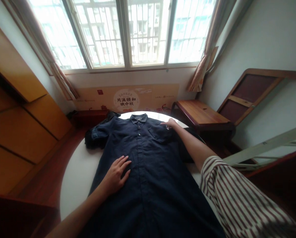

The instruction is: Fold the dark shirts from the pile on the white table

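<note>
A dark navy button-up shirt [140, 158] lies spread face up on a white round table [74, 180], its collar [138, 118] toward the window. My left hand [118, 174] rests flat on the left side of the shirt front, fingers stretched and slightly apart. Reaching farther, my right hand [170, 124] is at the shirt's right shoulder, above the chest pocket. Its fingers look pinched on the cloth there, though the fingertips are small and partly hidden. The shirt's left sleeve [100, 129] lies out over a dark bundle of cloth [90, 140].
Beyond the table stand a wooden bench [203, 112] at the right and a printed cardboard panel [148, 94] below the barred window [148, 33]. Orange-brown cabinets [21, 132] line the left. A pale metal rail [264, 145] slants at the right.
</note>
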A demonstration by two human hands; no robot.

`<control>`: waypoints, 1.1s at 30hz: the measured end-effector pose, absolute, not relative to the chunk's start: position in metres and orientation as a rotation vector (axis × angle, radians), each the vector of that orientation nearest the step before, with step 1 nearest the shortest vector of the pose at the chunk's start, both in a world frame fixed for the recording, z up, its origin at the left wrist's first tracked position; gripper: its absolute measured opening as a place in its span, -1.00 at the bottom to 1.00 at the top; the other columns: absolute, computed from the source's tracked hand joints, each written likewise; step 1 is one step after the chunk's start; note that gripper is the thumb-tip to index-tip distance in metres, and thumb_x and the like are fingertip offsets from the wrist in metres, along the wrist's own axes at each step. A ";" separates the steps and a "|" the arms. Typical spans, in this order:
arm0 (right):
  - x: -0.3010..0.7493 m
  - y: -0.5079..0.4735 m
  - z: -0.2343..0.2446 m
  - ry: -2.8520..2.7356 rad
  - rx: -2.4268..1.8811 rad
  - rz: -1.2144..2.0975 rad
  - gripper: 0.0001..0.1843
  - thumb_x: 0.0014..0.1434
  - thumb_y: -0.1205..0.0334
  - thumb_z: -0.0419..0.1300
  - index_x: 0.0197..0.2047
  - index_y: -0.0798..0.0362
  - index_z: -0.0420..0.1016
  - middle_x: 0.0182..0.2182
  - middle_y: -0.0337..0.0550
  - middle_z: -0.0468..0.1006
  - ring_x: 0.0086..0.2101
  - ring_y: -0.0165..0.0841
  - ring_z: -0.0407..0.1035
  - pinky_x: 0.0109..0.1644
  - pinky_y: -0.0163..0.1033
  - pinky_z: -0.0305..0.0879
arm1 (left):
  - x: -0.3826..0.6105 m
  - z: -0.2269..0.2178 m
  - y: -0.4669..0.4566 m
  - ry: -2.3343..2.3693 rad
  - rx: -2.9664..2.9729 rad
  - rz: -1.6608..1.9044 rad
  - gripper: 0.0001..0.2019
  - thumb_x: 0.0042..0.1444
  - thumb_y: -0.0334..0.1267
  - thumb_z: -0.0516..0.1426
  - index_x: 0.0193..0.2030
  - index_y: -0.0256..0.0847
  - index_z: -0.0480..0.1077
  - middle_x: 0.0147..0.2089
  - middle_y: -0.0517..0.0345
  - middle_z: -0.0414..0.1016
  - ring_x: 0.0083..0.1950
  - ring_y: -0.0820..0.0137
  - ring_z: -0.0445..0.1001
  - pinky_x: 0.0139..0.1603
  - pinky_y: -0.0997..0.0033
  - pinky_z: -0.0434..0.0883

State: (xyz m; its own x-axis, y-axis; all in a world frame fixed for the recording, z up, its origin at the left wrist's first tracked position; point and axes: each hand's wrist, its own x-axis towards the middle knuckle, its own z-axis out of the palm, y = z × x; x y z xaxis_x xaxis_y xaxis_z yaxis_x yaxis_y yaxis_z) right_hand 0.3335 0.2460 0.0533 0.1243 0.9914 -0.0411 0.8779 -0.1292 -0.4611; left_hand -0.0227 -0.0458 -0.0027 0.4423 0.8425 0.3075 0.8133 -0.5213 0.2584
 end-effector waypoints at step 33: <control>0.328 0.084 0.069 -2.230 -2.085 0.010 -0.44 0.24 0.22 0.13 0.28 0.20 0.23 0.04 0.26 0.47 0.00 -0.06 0.40 0.05 -0.10 0.28 | -0.022 -0.006 -0.045 1.498 2.588 0.680 -0.64 0.31 -0.18 0.03 0.20 -0.12 0.37 0.34 0.02 0.31 0.39 0.17 0.21 0.37 -0.01 0.26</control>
State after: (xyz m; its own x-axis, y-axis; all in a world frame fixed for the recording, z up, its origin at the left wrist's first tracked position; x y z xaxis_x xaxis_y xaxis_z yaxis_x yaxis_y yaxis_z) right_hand 0.3278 0.0844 0.0692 -0.0648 0.9961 0.0600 0.9955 0.0687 -0.0652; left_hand -0.0224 -0.0450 -0.0062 0.4253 0.8398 0.3374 0.8066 -0.5208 0.2796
